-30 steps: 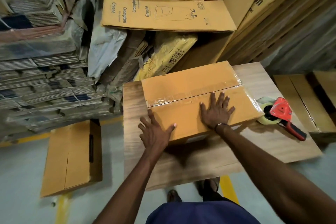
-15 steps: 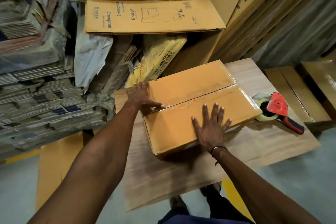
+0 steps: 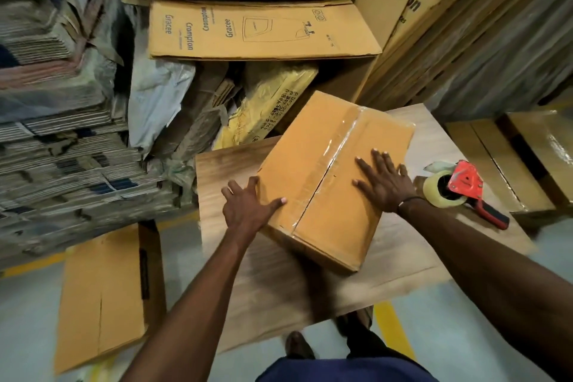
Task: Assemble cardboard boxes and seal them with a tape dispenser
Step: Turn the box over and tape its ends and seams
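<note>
A closed cardboard box sits on a wooden table, turned at an angle so that one corner points toward the person and its far end reaches the table's back edge. Clear tape runs along the centre seam of its top, shiny and slightly wrinkled.

The left hand grips the box's near left corner: the thumb lies on the top face while the fingers wrap around the side, touching the cardboard. The right hand lies flat on the right half of the top, palm down, fingers spread and straight, pressing on the cardboard. A thin band circles the right wrist.

A red tape dispenser with a roll of clear tape lies on its side near the table's right edge, just beside the right wrist and apart from the box; its handle points toward the near right corner.

Off the table's left edge, a flattened carton lies on the grey floor. Behind the table stand printed flat cartons, a yellow bag and a pale plastic sack. Stacks of flat cardboard fill the left side, blurred. Beyond the right edge lie more taped boxes.
</note>
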A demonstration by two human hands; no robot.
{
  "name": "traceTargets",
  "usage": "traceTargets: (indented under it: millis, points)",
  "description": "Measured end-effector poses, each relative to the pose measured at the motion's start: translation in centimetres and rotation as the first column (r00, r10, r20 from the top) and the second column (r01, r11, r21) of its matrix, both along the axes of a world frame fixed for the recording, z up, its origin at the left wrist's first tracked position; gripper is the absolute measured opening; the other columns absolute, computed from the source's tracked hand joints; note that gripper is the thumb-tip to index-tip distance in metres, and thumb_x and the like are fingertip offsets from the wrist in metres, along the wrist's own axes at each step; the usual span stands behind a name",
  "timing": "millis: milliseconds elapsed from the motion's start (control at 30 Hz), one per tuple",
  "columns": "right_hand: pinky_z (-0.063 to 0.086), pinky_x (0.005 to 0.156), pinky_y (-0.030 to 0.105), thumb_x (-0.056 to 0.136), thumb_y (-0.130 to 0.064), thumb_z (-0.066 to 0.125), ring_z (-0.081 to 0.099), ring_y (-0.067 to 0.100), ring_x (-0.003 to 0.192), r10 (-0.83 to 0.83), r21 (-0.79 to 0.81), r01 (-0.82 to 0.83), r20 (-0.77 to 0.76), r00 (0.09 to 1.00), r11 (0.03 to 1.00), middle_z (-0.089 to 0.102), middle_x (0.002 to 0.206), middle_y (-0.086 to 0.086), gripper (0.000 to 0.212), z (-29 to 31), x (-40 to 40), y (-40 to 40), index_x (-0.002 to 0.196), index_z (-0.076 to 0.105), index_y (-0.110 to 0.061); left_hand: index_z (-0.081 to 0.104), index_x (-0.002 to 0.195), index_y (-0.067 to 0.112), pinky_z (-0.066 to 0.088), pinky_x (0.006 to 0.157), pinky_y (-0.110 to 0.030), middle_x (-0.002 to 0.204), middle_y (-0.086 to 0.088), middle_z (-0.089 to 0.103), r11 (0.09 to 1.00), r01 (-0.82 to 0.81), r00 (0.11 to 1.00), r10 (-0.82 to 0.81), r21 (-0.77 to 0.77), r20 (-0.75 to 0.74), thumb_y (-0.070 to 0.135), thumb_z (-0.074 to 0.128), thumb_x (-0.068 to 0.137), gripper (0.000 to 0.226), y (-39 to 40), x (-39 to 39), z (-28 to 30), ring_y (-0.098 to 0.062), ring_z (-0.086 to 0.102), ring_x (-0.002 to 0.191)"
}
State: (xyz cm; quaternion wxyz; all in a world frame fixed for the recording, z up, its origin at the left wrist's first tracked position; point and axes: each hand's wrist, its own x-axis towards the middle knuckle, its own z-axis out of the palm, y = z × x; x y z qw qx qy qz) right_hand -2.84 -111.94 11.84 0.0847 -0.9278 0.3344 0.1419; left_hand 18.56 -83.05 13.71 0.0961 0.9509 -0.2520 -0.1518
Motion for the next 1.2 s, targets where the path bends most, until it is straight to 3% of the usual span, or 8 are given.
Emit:
traceTargets:
  millis: [100,267,433,633,733,967,1100,1200]
  points:
    - [0.015,0.126,0.062,0.105,-0.067,0.018,-0.009,0.034,0.16,-0.128,0.045,0.126,0.034,0.991,0.991,-0.017,0.173,0.008,0.071,-0.1,0.6,0.7,0.165,-0.007,-0.038,0.038,0.146,0.031,0.046,0.089,-0.047,0.134,-0.016,0.037,0.996,-0.091,0.996,0.09,0.019,0.025,0.094,0.053,0.071,0.1,-0.5,-3.4,-0.1,-0.038,0.037,0.125]
    - [0.022,0.124,0.061,0.107,-0.062,0.02,-0.007,0.037,0.16,-0.303,0.13,0.279,0.241,0.922,0.952,-0.008,0.174,0.012,0.072,-1.8,-1.0,7.6,0.168,0.004,-0.026,0.033,0.149,0.027,0.044,0.078,-0.042,0.131,-0.015,0.035,0.988,-0.123,0.991,0.117,0.088,0.072,0.093,0.043,0.079,0.097,-0.7,-6.2,-0.1,-0.034,0.037,0.12]
    - [0.02,0.124,0.057,0.106,-0.06,0.018,-0.003,0.032,0.161,-0.298,0.064,0.296,0.364,0.882,0.953,-0.001,0.175,0.01,0.07,-3.7,-4.7,15.6,0.167,0.013,-0.027,0.035,0.147,0.025,0.042,0.073,-0.04,0.128,-0.016,0.038,0.993,-0.092,0.99,0.083,0.078,0.112,0.092,0.041,0.081,0.095,-0.6,-6.3,-0.5,-0.033,0.038,0.116]
    - [0.026,0.124,0.057,0.108,-0.058,0.023,0.0,0.027,0.162,-0.146,0.032,0.145,0.387,0.91,0.989,0.002,0.175,0.004,0.065,-4.2,-6.5,10.9,0.166,0.014,-0.032,0.039,0.143,0.019,0.051,0.078,-0.043,0.13,-0.019,0.043,1.0,-0.026,0.993,0.024,0.016,0.113,0.084,0.04,0.089,0.084,0.0,-8.2,-0.7,-0.036,0.047,0.115]
    - [0.026,0.124,0.058,0.106,-0.06,0.022,0.002,0.026,0.161,-0.027,0.037,0.014,0.382,0.924,0.999,0.004,0.175,0.003,0.066,-3.7,-7.7,6.5,0.166,0.017,-0.033,0.037,0.141,0.017,0.047,0.073,-0.041,0.128,-0.019,0.048,0.999,0.03,0.995,-0.028,-0.022,0.101,0.076,0.04,0.095,0.075,0.0,-10.4,-0.9,-0.036,0.054,0.109]
    - [0.01,0.128,0.058,0.105,-0.063,0.016,-0.012,0.016,0.16,0.151,0.082,-0.188,0.333,0.931,0.979,-0.012,0.174,-0.008,0.066,-2.0,-8.9,-1.3,0.166,0.005,-0.04,0.035,0.141,0.017,0.04,0.067,-0.036,0.123,-0.017,0.054,0.997,0.081,0.993,-0.08,-0.014,0.088,0.072,0.036,0.099,0.069,-2.6,-14.8,-1.0,-0.032,0.06,0.102]
    - [0.004,0.127,0.047,0.104,-0.067,0.02,-0.012,0.015,0.16,0.178,0.121,-0.233,0.349,0.92,0.965,-0.013,0.174,-0.008,0.069,-1.8,-9.1,-2.4,0.166,0.004,-0.04,0.039,0.137,0.019,0.045,0.086,-0.046,0.135,-0.018,0.043,0.992,0.0,0.988,-0.02,0.124,0.152,0.073,0.041,0.094,0.069,-4.5,-14.9,0.0,-0.036,0.045,0.12]
    - [0.009,0.127,0.038,0.105,-0.064,0.029,0.004,0.014,0.16,0.122,0.208,-0.241,0.459,0.88,0.948,0.004,0.175,-0.006,0.068,-1.3,-9.8,-4.0,0.165,0.018,-0.034,0.04,0.138,0.016,0.044,0.096,-0.051,0.14,-0.02,0.037,0.998,0.014,0.983,-0.025,0.066,0.183,0.066,0.05,0.09,0.07,-7.5,-15.2,1.3,-0.038,0.039,0.125]
